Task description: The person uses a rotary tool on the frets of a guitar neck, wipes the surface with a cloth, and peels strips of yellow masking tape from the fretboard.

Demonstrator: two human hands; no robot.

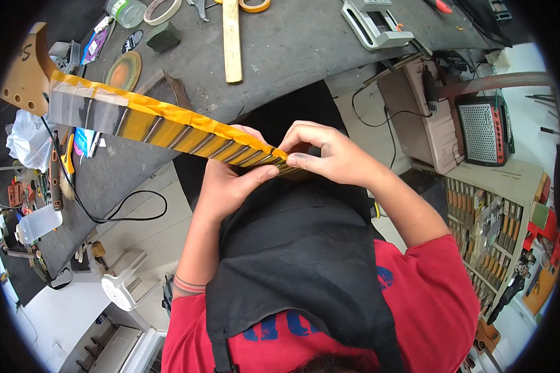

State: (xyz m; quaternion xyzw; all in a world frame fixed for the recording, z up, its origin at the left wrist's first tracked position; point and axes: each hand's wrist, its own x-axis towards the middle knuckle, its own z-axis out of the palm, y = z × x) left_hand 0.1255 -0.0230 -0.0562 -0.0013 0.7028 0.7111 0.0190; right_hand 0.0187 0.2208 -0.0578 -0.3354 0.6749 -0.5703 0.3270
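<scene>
A guitar neck (186, 138) slants from the upper left toward my body, its pale wooden headstock (30, 69) over the bench at far left. Metal frets cross the fretboard, with yellow tape between them. A yellow-orange tape strip (174, 115) runs along the neck's far edge; clearer tape covers the part beside the headstock. Wrapped round the near end of the neck is my left hand (233, 189), thumb lying along the near edge. My right hand (323, 152) pinches the edge at that same end, thumb and forefinger on the tape. Its other fingers are curled.
The dark workbench (292, 46) carries a wooden stick (231, 46), a grey vise (373, 25), tape rolls, a green block (163, 37) and a jar (126, 11). A black cable (134, 219) loops off its left side. An amplifier (484, 132) and a tool rack (488, 227) stand right.
</scene>
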